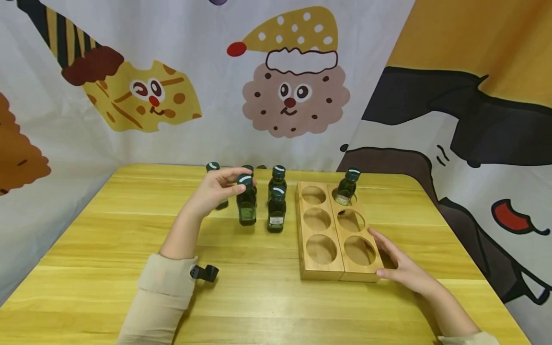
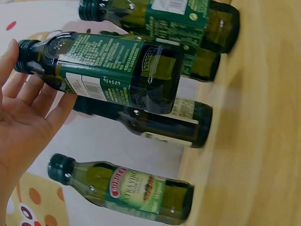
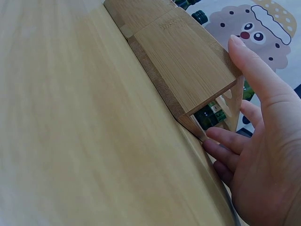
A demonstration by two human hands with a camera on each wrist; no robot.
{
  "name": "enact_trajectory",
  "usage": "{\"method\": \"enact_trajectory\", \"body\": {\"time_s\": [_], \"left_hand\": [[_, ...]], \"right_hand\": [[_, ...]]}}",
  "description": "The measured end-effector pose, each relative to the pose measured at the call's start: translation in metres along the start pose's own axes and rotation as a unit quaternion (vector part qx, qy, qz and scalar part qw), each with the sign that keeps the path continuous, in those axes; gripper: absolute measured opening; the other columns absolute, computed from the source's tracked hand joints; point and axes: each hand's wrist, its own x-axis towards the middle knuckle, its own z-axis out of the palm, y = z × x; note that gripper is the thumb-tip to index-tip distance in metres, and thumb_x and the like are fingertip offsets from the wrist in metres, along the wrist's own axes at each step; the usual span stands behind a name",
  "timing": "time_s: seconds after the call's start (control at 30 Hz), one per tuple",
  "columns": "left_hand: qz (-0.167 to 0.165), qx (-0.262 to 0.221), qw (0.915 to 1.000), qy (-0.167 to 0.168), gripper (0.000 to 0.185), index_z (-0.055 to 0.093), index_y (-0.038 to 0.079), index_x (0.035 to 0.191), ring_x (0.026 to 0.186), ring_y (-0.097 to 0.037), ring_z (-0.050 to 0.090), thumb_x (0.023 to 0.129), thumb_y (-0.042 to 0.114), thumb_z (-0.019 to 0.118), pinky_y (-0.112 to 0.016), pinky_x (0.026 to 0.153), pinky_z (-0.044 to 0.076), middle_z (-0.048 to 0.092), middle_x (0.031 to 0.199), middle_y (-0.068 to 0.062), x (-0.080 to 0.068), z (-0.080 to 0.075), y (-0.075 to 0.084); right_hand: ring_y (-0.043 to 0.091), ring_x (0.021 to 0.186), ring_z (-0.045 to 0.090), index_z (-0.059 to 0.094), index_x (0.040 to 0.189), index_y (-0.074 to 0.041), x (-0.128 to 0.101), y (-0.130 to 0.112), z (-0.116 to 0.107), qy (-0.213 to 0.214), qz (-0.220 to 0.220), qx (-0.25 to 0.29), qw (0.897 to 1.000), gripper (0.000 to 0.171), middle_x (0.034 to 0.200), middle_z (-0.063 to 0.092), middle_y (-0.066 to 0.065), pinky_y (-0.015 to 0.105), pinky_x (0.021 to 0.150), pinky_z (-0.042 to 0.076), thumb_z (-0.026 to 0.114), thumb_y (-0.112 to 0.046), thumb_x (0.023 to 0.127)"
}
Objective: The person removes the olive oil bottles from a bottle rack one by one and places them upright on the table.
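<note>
the thumb and fingers of the left hand (image 1: 216, 189) are closed in a pinch at the top of a small dark green bottle (image 1: 247, 211), around its cap and neck. the bottle hangs upright below these fingertips; whether its base touches the wood i cannot tell. the thumb and fingers of the right hand (image 1: 404, 269) are spread well apart and loosely bent, touching the near right corner of a wooden holder (image 1: 320, 275), the thumb at its near end and the other fingers along its side. in the right wrist view, a bit of green bottle shows through the opening beside those fingers.

just behind the left fingers is the cap of another bottle (image 1: 247, 167); one more bottle (image 1: 212, 166) stands to their left, partly covered by the hand. to their right stand two others, a nearer bottle (image 1: 276, 211) and a farther bottle (image 1: 278, 173).

ahead of the right fingers, in the far right hole of the holder, stands a bottle (image 1: 346, 188); the other five holes hold nothing. farther out, a small black gadget (image 1: 206, 273) sits at the left sleeve (image 1: 167, 282). under everything is the table (image 1: 254, 306), and beyond all the fingers hangs a printed cloth (image 1: 215, 139).
</note>
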Motion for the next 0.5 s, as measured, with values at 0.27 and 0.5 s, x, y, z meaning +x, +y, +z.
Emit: {"method": "enact_trajectory", "body": {"time_s": [0.27, 0.5], "left_hand": [[0.003, -0.004, 0.9992, -0.039, 0.037, 0.061, 0.004, 0.127, 0.106, -0.025, 0.063, 0.092, 0.013, 0.066, -0.036, 0.088, 0.050, 0.061, 0.116, -0.027, 0.001, -0.002, -0.013], [-0.009, -0.012, 0.9974, -0.070, 0.033, 0.062, 0.004, 0.125, 0.104, -0.027, 0.063, 0.092, 0.009, 0.065, -0.036, 0.089, 0.049, 0.064, 0.114, -0.023, 0.000, -0.002, -0.017]], "right_hand": [[0.001, 0.130, 0.031, 0.015, 0.155, -0.022, 0.001, -0.001, -0.001, 0.000, 0.006, -0.014, 1.000, 0.092, 0.155, 0.023, 0.005, 0.050, 0.103, 0.025, 0.067, 0.001, 0.083], [0.000, 0.129, 0.031, 0.015, 0.155, -0.022, 0.000, -0.001, 0.000, 0.000, 0.006, -0.006, 1.000, 0.092, 0.155, 0.023, 0.006, 0.067, 0.099, 0.019, 0.067, 0.001, 0.083]]}}
